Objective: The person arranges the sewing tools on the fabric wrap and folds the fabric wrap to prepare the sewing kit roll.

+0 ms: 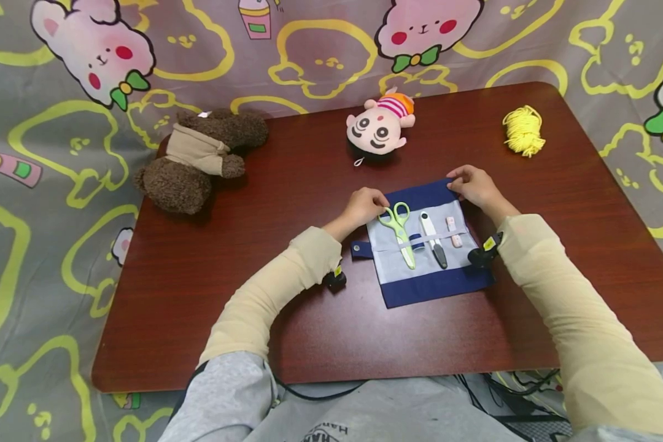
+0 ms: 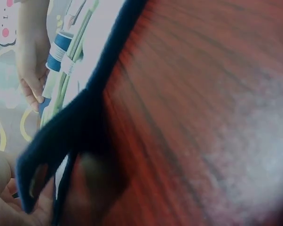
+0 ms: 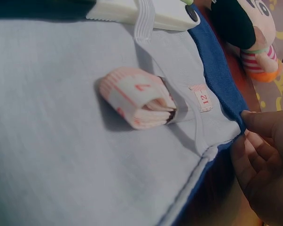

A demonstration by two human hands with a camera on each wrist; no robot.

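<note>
A blue and grey cloth pouch point(image 1: 414, 293) lies unfolded on the table, its snap tab pointing left. Under its elastic band sit green scissors point(image 1: 401, 236), a blue thread spool point(image 1: 417, 241), a white and dark-handled tool point(image 1: 433, 239) and a rolled measuring tape point(image 1: 453, 232). My left hand point(image 1: 363, 205) pinches the pouch's upper left corner, beside the scissor handles. My right hand point(image 1: 475, 187) pinches the upper right corner; in the right wrist view thumb and fingers of that hand point(image 3: 268, 160) hold the blue edge, near the tape point(image 3: 137, 99).
A brown teddy bear point(image 1: 193, 156) in a beige top lies at the table's back left. A doll point(image 1: 378, 127) with a striped shirt lies behind the pouch. Yellow yarn point(image 1: 523, 131) sits at the back right. A patterned curtain point(image 1: 320, 55) hangs behind the table point(image 1: 210, 331).
</note>
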